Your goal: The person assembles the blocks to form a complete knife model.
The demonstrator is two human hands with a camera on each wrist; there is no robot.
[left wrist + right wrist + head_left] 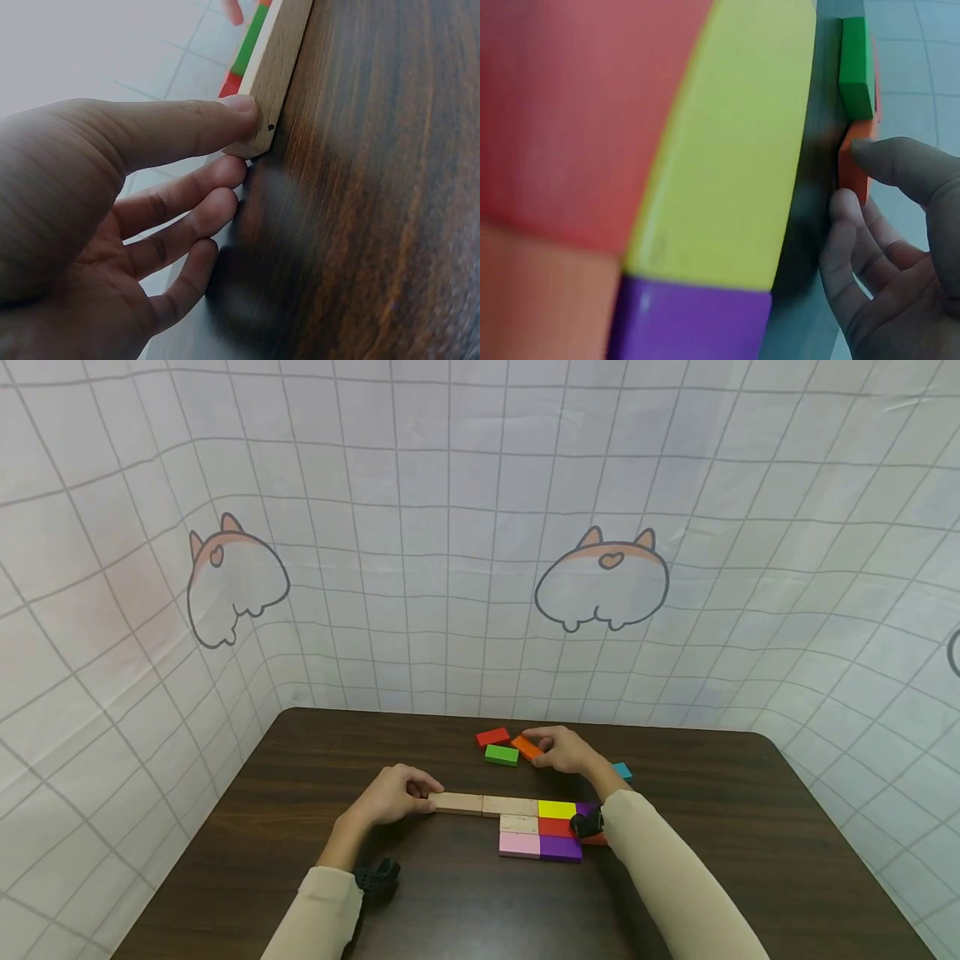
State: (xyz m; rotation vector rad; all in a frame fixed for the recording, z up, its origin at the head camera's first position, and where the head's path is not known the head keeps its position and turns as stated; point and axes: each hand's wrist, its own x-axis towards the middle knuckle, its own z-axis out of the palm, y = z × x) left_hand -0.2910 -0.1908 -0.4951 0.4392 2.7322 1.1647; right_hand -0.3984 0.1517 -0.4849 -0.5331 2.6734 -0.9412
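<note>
My left hand point(392, 795) pinches the left end of a plain wooden block point(456, 802) between thumb and fingers. In the left wrist view the thumb point(187, 133) presses that block's end, and the other fingertips lie by the table. Further back, my right hand point(562, 750) holds an orange block point(527, 747), its thumb on top in the right wrist view. A second plain block point(510, 807) continues the row toward a yellow block point(557, 809). Below are a short plain block point(519, 824), a red one point(554, 827), a pink one point(519, 845) and a purple one point(560, 849).
Beside the orange block lie a green block point(502, 755) and a red block point(492, 738). A blue block point(622, 772) shows behind the right wrist. The dark wooden table point(337, 735) meets a white gridded curtain point(450, 610) at the back. My right forearm partly covers the coloured blocks.
</note>
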